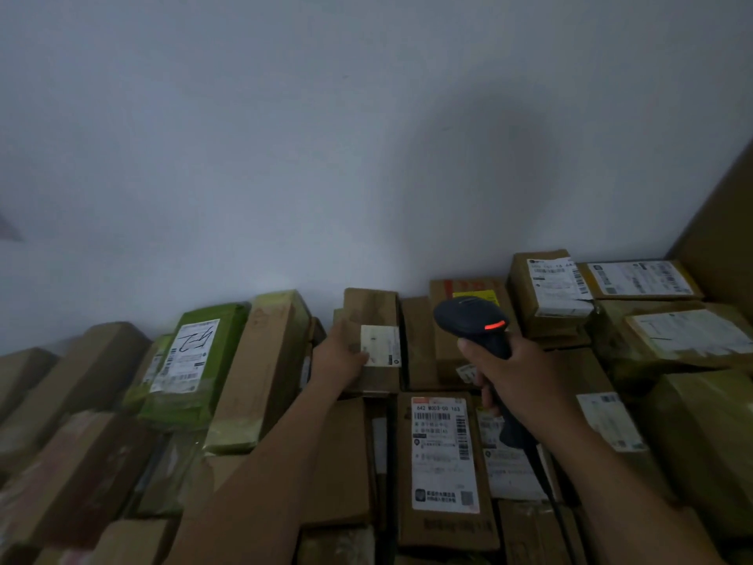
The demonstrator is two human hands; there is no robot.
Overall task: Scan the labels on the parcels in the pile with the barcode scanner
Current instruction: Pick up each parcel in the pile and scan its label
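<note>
Where the pile of parcels meets the pale wall [326,136], a green-wrapped parcel [203,344] leans at the left, its white label scrawled over in black pen. Just beside it, to the right, a long brown box [260,373] lies tilted. Next, the left hand [340,356] holds a small brown parcel [373,311] by its left side, thumb laid on the edge of its white label [383,344]. Right of that, the barcode scanner [472,320] hovers above the pile with a red light glowing on its head, which points away toward the wall. The right hand [517,377] is wrapped tight round its handle. Below the scanner lies a flat parcel [485,519] with a large printed label. Further right, more labelled boxes [529,295] are stacked against the wall.
</note>
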